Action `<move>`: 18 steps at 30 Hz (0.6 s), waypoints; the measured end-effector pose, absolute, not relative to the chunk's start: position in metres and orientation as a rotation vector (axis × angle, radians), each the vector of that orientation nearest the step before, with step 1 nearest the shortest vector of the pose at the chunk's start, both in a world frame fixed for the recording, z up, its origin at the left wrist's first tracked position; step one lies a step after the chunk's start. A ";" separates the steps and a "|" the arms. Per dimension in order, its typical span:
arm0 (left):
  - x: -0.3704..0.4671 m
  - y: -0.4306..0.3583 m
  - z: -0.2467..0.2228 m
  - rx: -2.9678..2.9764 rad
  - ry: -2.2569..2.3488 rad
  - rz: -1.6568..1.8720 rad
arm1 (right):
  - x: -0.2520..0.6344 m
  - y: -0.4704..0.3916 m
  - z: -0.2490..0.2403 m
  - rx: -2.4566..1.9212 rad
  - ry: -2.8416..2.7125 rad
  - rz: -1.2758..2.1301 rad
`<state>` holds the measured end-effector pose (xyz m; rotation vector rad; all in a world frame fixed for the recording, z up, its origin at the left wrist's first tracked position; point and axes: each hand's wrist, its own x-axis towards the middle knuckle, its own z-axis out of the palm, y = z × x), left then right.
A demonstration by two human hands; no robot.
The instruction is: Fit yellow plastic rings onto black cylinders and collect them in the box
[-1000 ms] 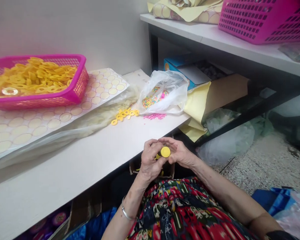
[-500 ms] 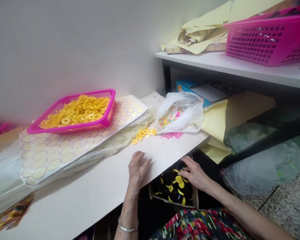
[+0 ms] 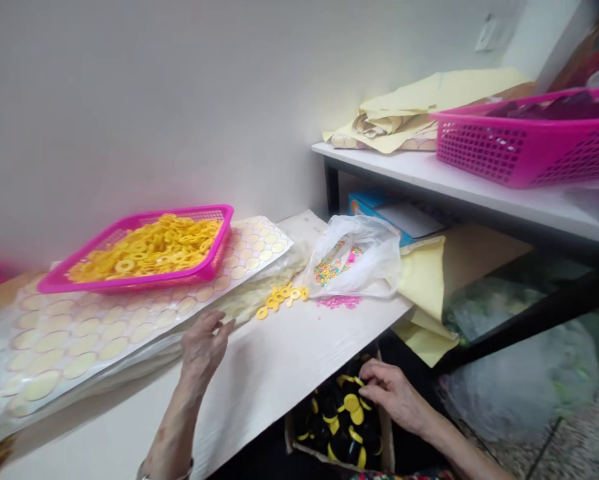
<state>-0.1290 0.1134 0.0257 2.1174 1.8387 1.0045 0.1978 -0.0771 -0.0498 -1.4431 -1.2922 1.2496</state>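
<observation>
My left hand (image 3: 206,343) is over the white table (image 3: 259,373), near the edge of a clear plastic sheet. Its fingers are loosely bent, thumb apart, with nothing visible in them. Farther along lies a short cluster of yellow rings (image 3: 282,297). Below the table edge, my right hand (image 3: 396,397) reaches into a cardboard box (image 3: 290,433) of black pieces with yellow round parts (image 3: 352,403). Its thumb and fingertips are drawn together among those pieces; what they pinch is hidden.
A pink basket (image 3: 219,257) of yellow rings stands on a sheet of printed circles (image 3: 86,327). An open plastic bag (image 3: 379,260) holds coloured beads, with small pink pieces (image 3: 339,302) beside it. A shelf (image 3: 404,167) at right carries another pink basket (image 3: 504,150).
My left hand has moved left across the table toward the plastic sheet. My right hand stays at the box, its fingers now closer together. The view has tilted up.
</observation>
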 end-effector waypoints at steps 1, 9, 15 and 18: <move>-0.123 0.113 0.019 2.137 1.761 0.951 | 0.201 -0.073 -0.043 -1.426 -1.308 1.251; -0.073 0.088 -0.006 2.207 1.394 0.652 | 0.250 -0.037 -0.021 -1.512 -1.077 0.701; -0.109 0.061 -0.015 1.993 1.657 0.775 | 0.278 -0.066 -0.075 -1.736 -0.997 0.738; -0.129 0.051 -0.006 1.920 1.835 0.861 | 0.284 -0.075 -0.083 -1.766 -0.993 0.721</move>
